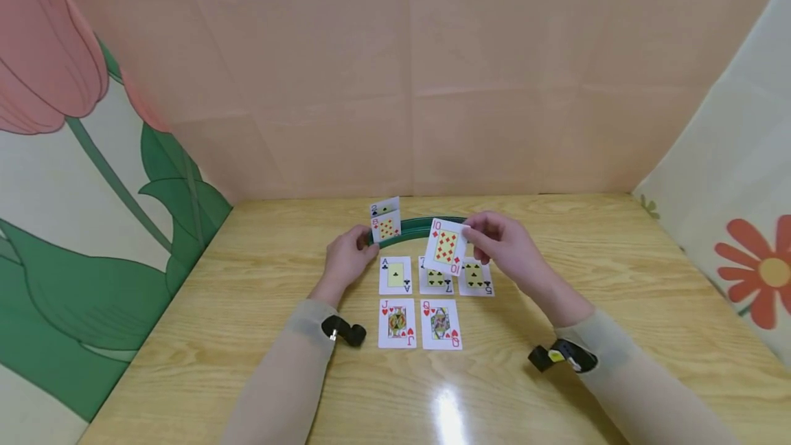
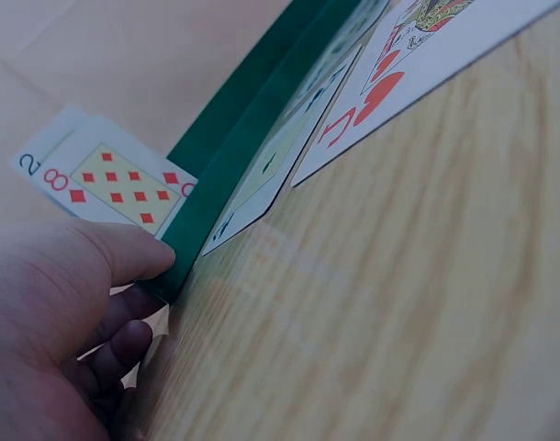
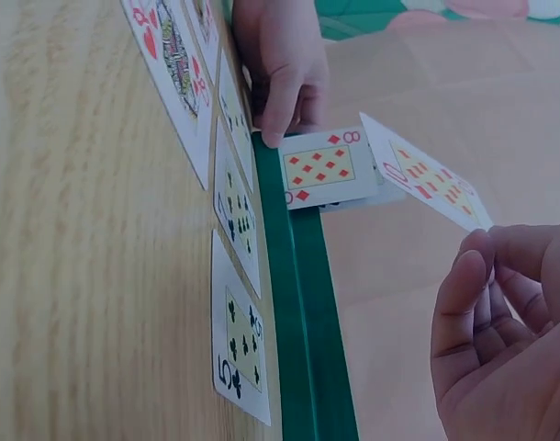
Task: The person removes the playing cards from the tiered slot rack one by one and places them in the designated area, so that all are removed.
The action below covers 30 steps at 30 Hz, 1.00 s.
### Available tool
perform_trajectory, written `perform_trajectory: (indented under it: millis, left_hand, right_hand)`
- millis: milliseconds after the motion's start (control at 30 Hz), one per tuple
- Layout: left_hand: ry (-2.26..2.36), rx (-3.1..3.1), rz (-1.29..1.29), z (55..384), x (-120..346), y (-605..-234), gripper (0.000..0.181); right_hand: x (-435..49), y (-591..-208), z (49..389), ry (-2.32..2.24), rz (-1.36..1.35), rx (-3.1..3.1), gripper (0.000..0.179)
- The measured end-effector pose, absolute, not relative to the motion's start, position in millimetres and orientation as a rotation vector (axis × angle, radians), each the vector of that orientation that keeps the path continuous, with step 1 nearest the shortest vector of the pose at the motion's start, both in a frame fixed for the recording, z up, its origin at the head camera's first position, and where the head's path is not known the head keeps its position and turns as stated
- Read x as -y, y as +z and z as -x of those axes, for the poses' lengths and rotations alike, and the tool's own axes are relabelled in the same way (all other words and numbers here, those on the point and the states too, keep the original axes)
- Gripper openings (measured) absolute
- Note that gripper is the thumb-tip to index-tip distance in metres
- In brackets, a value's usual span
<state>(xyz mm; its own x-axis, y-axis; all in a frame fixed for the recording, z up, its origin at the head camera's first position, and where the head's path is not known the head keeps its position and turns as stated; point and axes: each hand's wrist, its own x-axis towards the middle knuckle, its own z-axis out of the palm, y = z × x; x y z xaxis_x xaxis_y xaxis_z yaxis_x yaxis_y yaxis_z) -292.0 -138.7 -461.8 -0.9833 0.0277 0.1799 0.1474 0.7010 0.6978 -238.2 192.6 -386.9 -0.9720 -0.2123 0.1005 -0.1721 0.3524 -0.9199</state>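
Right wrist, unlike left, fingers [image 3: 456, 299] pinching ten of diamonds [image 3: 425, 175]

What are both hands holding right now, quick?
Left hand: closed, holding the green rack by its end.
Right hand: closed, pinching the 10.

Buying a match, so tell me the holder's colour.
The holder is green, clearest in the right wrist view.

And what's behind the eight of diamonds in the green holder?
A black two: its top strip shows above the eight of diamonds, but its lower part is covered.
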Motion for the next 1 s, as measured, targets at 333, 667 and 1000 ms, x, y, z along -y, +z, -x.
perform_trajectory:
  millis: [333, 667, 1000]
  left_hand:
    - [-1.174, 2.743, 0.136, 292.1, 139.2, -461.9, 0.035]
    - [-1.195, 2.739, 0.139, 291.4, 139.5, -462.7, 0.036]
    - [-1.187, 2.740, 0.135, 291.0, 138.9, -461.8, 0.034]
  right_hand:
    - [-203.8, -386.1, 226.9, -1.680, 0.361, -2.547, 0.026]
    - [-214.3, -392.4, 215.3, -1.642, 0.365, -2.510, 0.024]
    - [-224.9, -399.2, 205.6, -1.575, 0.374, -2.462, 0.027]
